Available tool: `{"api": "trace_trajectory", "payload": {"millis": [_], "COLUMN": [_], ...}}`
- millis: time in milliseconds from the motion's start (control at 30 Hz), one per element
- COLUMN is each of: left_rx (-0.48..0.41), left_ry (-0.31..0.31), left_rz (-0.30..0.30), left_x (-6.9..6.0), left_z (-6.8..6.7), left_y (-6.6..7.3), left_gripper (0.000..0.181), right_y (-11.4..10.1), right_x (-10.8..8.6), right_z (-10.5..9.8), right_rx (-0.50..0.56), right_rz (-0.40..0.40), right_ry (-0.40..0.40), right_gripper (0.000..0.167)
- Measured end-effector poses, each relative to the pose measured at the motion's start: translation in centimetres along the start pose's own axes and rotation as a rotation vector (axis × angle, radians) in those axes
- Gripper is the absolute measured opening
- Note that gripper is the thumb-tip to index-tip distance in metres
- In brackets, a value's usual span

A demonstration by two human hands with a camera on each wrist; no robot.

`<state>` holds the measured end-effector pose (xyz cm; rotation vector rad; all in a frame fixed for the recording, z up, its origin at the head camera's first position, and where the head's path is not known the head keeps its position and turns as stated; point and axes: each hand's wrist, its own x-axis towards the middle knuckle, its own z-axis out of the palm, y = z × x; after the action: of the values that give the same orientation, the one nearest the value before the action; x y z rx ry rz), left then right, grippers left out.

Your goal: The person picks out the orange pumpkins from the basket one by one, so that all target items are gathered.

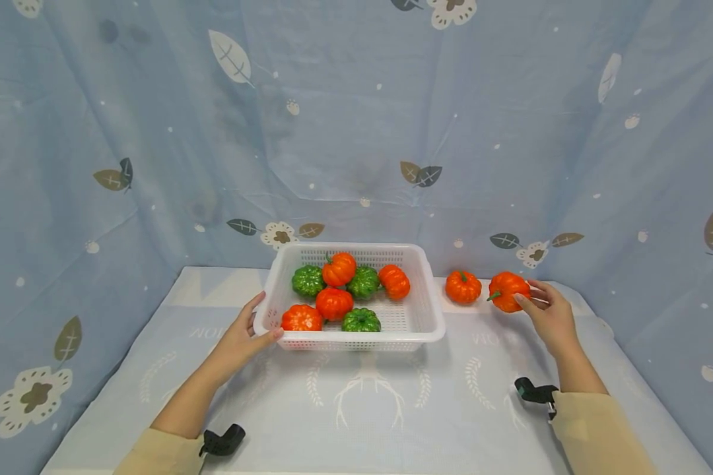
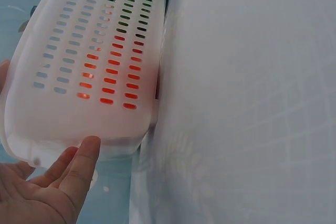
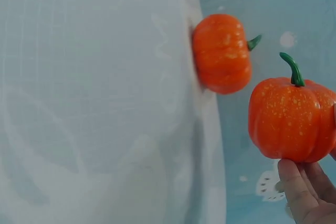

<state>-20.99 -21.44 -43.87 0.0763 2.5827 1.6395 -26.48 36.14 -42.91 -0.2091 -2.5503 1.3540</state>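
My left hand holds the white plastic basket at its near left corner, thumb on the front rim and fingers along the left side. In the left wrist view, the fingertips touch the basket's slotted wall. Inside lie several orange toy pumpkins and three green ones. Off to the right, my right hand grips an orange pumpkin with a green stem, also large in the right wrist view. Another orange pumpkin rests on the table between it and the basket.
A pale patterned cloth covers the table. Blue curtains with leaves and flowers hang behind it and along both sides. The basket stands near the table's back edge. A black device is strapped to each wrist.
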Motion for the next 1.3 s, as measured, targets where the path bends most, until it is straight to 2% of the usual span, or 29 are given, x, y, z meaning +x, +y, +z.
{"api": "trace_trajectory", "payload": {"millis": [300,533,767,900,1033,1133,1200,1300], "left_rx": [-0.010,-0.026,-0.031,-0.036,-0.038,-0.036,-0.039,-0.040], "left_ry": [0.000,-0.005,-0.004,-0.007,-0.006,-0.004,-0.004,-0.005], "left_rz": [0.006,0.008,0.014,0.022,0.023,0.021,0.022,0.024], "left_x": [0.0,0.0,0.0,-0.1,-0.1,-0.1,-0.1,0.0], "left_z": [0.0,0.0,-0.1,-0.1,-0.1,-0.1,-0.1,-0.1], "left_y": [-0.1,0.0,0.0,0.0,0.0,0.0,-0.1,-0.1], "left_gripper": [0.101,0.102,0.103,0.102,0.102,0.102,0.101,0.101], "right_y": [1.9,3.0,3.6,3.5,3.3,3.2,3.3,3.3], "right_x": [1.5,2.3,2.8,2.8,2.8,2.9,3.0,2.9], "right_z": [0.9,1.3,1.7,1.6,1.4,1.4,1.3,1.4], "right_rx": [0.050,0.004,0.076,0.072,0.055,-0.006,-0.055,-0.102], "right_rz": [0.079,0.180,0.250,0.227,0.141,0.106,0.109,0.116], "right_ry": [-0.004,-0.017,-0.011,0.004,0.029,0.041,0.019,-0.037], "right_gripper": [0.066,0.065,0.067,0.067,0.055,0.047,0.048,0.058]}}
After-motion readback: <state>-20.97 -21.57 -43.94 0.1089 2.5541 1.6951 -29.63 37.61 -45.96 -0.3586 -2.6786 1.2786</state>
